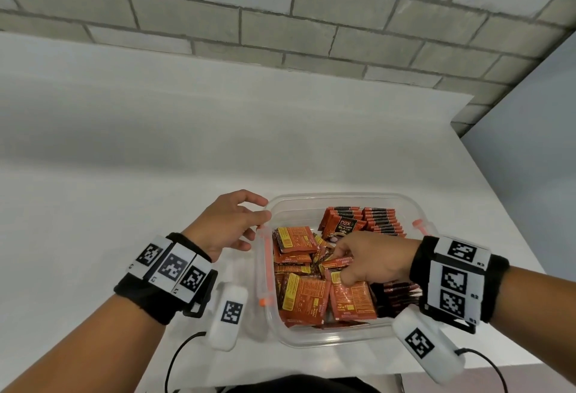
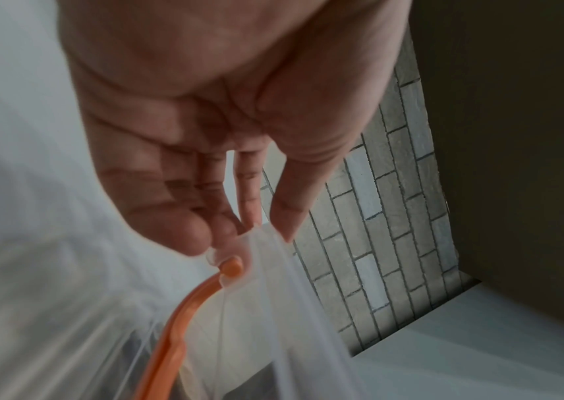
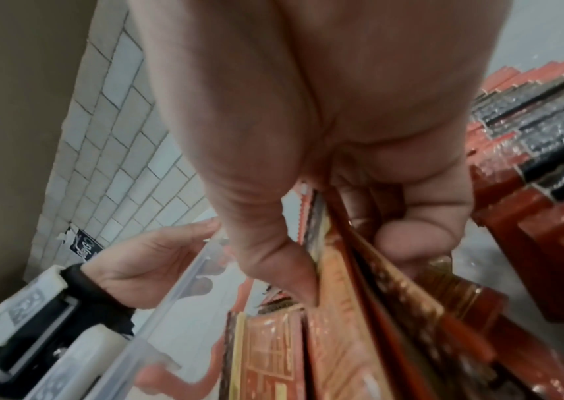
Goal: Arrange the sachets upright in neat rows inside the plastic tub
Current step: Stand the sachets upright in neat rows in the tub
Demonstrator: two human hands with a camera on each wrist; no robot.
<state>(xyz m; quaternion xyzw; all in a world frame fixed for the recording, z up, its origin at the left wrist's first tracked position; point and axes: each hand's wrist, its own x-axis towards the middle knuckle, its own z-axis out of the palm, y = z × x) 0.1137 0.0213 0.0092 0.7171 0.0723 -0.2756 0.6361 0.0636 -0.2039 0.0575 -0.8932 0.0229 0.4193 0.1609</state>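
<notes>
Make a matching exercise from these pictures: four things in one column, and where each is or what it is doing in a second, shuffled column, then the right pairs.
Things
1. left hand
2. right hand
3. upright sachets
4. loose sachets

States
A. lying flat in a jumble in the tub's left half
B. gripping a bunch of sachets inside the tub
C. touching the far left corner of the plastic tub
D. standing in neat rows at the far right of the tub

Pairs: 1-C, 2-B, 3-D, 4-A

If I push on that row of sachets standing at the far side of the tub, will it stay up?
Probably not by itself: the standing row looks thin and leans. The tub wall behind likely props it. Glossy foil suggests sachets slip apart.
</notes>
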